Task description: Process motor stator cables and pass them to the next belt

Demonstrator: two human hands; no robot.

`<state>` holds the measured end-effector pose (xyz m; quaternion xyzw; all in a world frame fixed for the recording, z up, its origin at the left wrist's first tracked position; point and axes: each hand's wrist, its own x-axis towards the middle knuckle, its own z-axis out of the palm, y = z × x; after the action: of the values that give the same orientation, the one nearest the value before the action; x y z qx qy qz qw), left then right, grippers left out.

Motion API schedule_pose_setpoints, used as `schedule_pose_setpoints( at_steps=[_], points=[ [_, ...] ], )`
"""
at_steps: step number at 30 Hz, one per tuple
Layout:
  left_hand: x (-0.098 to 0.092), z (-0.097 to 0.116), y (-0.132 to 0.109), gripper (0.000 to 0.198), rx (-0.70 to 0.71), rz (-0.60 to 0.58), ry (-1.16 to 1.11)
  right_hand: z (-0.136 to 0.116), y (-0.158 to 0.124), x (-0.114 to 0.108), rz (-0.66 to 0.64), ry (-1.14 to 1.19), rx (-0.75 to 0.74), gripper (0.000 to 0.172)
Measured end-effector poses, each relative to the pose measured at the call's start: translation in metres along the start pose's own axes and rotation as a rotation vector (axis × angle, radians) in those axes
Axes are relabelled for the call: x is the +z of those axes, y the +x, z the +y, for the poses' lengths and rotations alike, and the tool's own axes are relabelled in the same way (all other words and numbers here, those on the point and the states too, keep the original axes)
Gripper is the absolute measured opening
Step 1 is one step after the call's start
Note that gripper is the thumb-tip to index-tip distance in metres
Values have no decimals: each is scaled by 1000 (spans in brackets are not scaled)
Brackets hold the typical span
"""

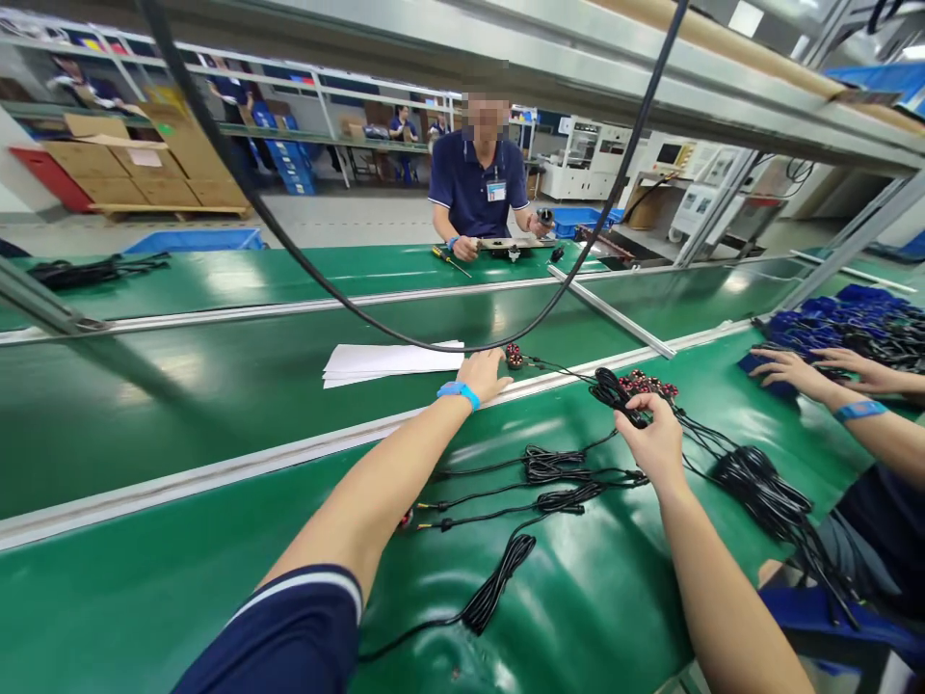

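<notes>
My left hand (483,378), a blue band on its wrist, reaches over the pale rail with its thumb apart from the fingers. Just right of its fingertips lie small red-and-black round parts (514,356), wired to a black lead. My right hand (656,441) pinches a coiled black cable (613,389) between thumb and fingers. Behind that coil is a cluster of red round parts (648,386). Several black cable bundles (555,465) lie on the green surface between my arms, some with bare coloured wire ends. Another tied cable (498,583) lies nearer to me.
White paper sheets (390,361) lie beyond the rail (238,467). A thick black cable (339,299) hangs across the view. At right are a cable pile (762,487), blue items (853,323) and a co-worker's hands (795,374). Opposite, another person (478,188) handles parts near a screwdriver (449,258).
</notes>
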<state>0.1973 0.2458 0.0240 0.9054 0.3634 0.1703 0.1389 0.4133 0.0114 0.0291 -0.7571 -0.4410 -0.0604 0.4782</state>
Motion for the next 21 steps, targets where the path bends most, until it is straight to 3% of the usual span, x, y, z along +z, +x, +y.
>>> schedule_pose_setpoints(
  at_steps=[6,13,17,21],
  points=[
    [25,2,54,33,118,-133,100,16,4,-2,-12,22,15,26],
    [29,19,91,31,129,-286,206,27,13,-8,-9,-10,65,26],
    [17,23,83,31,113,-357,262,34,15,-14,-17,-37,39,23],
    [-19,4,39,27,98,-373,291,34,14,-11,-64,-7,-68,18]
  ],
)
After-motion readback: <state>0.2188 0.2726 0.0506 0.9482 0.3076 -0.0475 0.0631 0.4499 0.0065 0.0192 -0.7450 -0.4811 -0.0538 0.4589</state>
